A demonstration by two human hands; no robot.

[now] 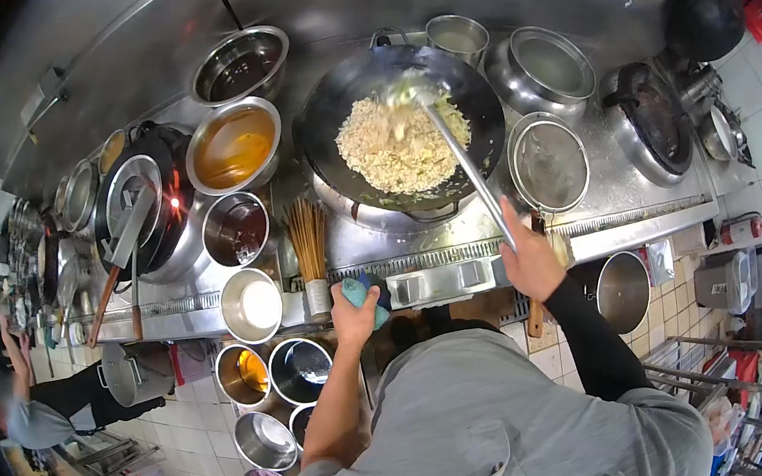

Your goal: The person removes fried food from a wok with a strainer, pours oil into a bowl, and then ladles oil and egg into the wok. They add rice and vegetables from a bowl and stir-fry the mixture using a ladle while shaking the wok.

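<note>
A large black wok (329, 163) on the stove holds a heap of fried rice (399, 155) with greenish bits at its upper right. My right hand (533, 257) is closed around the handle of a long metal ladle (478, 178), whose head rests blurred in the food near the wok's far side. At the stove's front edge, my left hand (354, 315) grips a teal cloth (363, 299). Just left of the wok, a bamboo brush (308, 242) stands close to that hand.
Bowls of dark liquid (239, 70) and amber oil (237, 148) sit left of the wok. Strainers (550, 163) and pots are on its right. Metal containers (251, 306) stand by my left arm. Another person (37, 418) is at the far left.
</note>
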